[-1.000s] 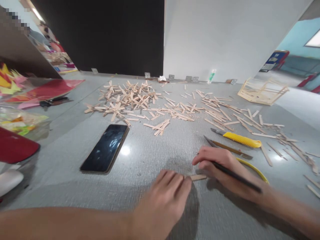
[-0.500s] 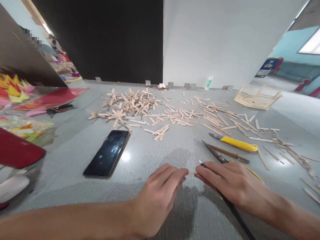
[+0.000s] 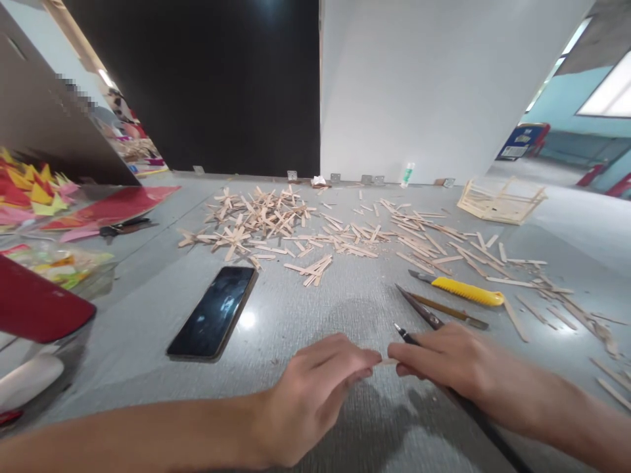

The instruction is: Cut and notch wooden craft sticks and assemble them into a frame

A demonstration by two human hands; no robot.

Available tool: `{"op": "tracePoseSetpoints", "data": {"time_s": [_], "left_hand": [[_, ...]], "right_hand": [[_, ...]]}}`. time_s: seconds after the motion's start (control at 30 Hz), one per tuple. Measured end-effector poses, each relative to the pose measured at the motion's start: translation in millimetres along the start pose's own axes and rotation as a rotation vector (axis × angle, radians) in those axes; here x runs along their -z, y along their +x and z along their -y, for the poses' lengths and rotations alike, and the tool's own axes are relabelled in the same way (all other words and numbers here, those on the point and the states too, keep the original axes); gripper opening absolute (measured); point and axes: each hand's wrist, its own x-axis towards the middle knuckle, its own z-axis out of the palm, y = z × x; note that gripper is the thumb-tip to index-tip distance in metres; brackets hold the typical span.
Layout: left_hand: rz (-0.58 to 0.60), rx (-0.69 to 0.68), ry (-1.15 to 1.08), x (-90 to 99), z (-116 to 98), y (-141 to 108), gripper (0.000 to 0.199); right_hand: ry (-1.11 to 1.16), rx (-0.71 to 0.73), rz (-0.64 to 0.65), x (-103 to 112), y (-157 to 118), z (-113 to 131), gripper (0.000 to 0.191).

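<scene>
A small flat wooden stick (image 3: 387, 362) spans the gap between my two hands, low over the grey table. My left hand (image 3: 323, 378) pinches one end of it. The other end is in the fingertips of my right hand (image 3: 456, 361). A black pen-like tool with a silver tip (image 3: 403, 332) pokes out from under my right hand; whether that hand grips it is hidden. Dark-bladed scissors (image 3: 419, 307) lie just beyond my right hand, partly covered by it. Beside them are a thin brown-handled blade (image 3: 446, 307) and a yellow utility knife (image 3: 466, 290).
Loose wooden sticks (image 3: 355, 240) and a pile of star-shaped stick pieces (image 3: 266, 213) lie across the table. A phone (image 3: 213, 314) is at the left, with a red object (image 3: 42, 299) farther left. A wooden-stick frame (image 3: 503, 202) and a glue tube (image 3: 407, 175) stand at the back.
The camera view has shifted slightly, so the table items appear lower. Both hands still hold the stick, and a little more of it shows between them.
</scene>
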Motion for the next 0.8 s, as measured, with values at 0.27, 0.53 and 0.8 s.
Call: {"op": "tracePoseSetpoints", "data": {"time_s": [0.27,0.53,0.8], "left_hand": [[0.043,0.112,0.023,0.2,-1,2,0.023],[0.161,-0.004,0.028,3.6,-2,2,0.030],[0.185,0.054,0.147,-0.6,0,3,0.028]], "right_hand": [[0.063,0.004,-0.011,5,1,-2,0.029],[0.251,0.003,0.128,12,3,-3,0.033],[0.191,-0.157,0.244,6,1,-7,0.023]]}}
